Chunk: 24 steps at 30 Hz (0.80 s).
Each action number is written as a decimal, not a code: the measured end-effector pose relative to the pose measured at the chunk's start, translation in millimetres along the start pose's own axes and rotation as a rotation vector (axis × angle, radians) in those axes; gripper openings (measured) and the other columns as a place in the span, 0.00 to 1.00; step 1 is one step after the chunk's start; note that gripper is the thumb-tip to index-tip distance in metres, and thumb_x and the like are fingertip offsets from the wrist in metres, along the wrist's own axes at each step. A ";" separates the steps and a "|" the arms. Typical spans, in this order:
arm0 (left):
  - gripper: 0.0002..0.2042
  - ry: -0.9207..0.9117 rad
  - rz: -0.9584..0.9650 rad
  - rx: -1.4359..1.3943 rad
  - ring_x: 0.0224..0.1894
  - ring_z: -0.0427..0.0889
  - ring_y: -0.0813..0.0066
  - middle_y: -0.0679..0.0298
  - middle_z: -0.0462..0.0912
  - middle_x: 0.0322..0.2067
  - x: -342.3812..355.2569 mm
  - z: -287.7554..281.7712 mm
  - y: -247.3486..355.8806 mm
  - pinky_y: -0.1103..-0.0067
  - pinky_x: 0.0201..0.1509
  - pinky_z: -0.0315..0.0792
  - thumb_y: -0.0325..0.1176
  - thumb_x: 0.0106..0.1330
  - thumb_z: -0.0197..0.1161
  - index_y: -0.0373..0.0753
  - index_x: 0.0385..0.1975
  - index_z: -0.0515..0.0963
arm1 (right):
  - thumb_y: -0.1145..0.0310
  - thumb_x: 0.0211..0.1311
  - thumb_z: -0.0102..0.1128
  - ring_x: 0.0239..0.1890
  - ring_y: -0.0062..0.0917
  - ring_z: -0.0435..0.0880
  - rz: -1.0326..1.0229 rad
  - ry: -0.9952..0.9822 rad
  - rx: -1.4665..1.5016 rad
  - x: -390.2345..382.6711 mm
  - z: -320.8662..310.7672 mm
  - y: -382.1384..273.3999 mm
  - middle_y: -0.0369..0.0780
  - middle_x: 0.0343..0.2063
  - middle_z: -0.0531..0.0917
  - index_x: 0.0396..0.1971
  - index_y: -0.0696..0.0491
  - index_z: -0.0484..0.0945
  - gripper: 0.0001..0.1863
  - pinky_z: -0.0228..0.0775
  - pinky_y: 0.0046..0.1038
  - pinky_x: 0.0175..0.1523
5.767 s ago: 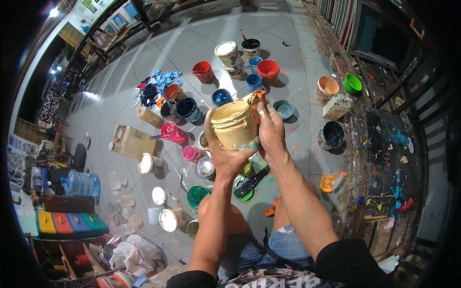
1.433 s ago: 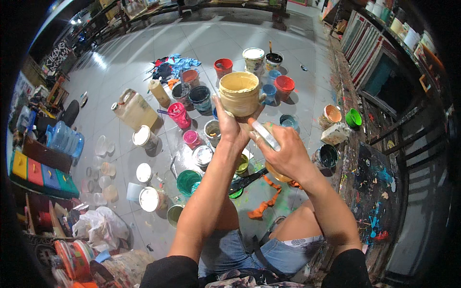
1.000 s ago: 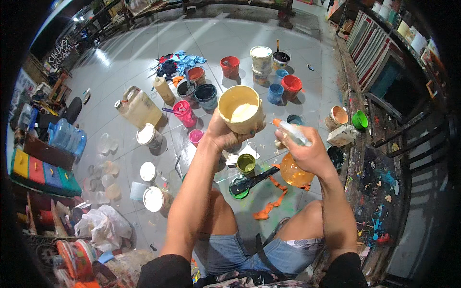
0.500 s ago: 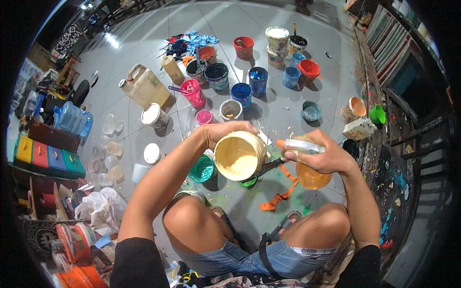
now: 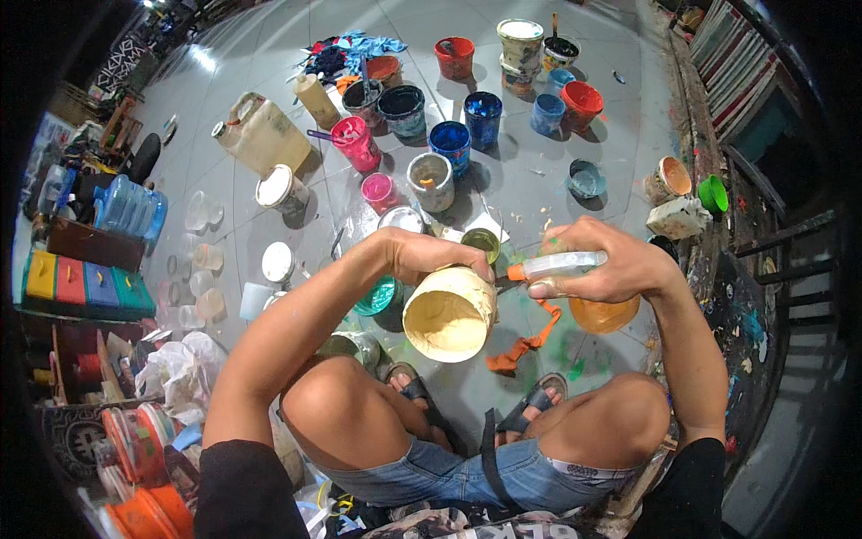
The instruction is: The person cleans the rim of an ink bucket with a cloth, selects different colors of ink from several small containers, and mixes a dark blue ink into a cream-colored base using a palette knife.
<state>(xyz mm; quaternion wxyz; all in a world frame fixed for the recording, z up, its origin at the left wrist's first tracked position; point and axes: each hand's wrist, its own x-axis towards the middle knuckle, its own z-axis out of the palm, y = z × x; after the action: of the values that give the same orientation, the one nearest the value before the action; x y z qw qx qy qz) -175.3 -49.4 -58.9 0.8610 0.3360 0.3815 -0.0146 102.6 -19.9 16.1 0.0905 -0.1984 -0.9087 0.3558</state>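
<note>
My left hand [image 5: 429,255] grips a pale yellow paint cup [image 5: 437,301] from above and behind. The cup is tilted so its mouth faces me, and its inner wall is coated in pale yellow. To its right, my right hand [image 5: 606,256] is wrapped round a spray bottle [image 5: 605,316] with a clear head, an orange nozzle and an orange-tinted body. The nozzle points left, close beside the cup's rim. Below the bottle an orange strip [image 5: 525,346] lies on the floor. A green paint cup [image 5: 375,295] stands partly behind my left forearm.
Ahead stand several paint pots, among them a pink cup [image 5: 356,145], a blue cup [image 5: 450,148] and a red cup [image 5: 582,106]. A large jerrycan [image 5: 262,139] stands further left. Clear plastic cups [image 5: 208,258] line the left floor, and a paint-stained wooden frame [image 5: 718,269] runs along the right.
The yellow cup has moved slightly down and tilts more toward me. The spray bottle has shifted a little right and up. A dark strip seen between them is no longer visible.
</note>
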 end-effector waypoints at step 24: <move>0.22 0.307 0.405 -0.207 0.42 0.86 0.69 0.58 0.85 0.44 35.1 19.0 -11.2 0.71 0.45 0.82 0.51 0.70 0.53 0.38 0.50 0.78 | 0.60 0.59 0.70 0.35 0.22 0.78 0.272 0.205 0.188 -53.8 33.4 14.5 0.37 0.33 0.82 0.44 0.52 0.84 0.16 0.71 0.25 0.44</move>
<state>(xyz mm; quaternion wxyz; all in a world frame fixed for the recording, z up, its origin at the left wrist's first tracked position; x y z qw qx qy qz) -141.3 -61.1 -79.4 0.8083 0.3141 0.4319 0.2479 145.4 -53.5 -19.5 0.1518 -0.3452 -0.8223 0.4262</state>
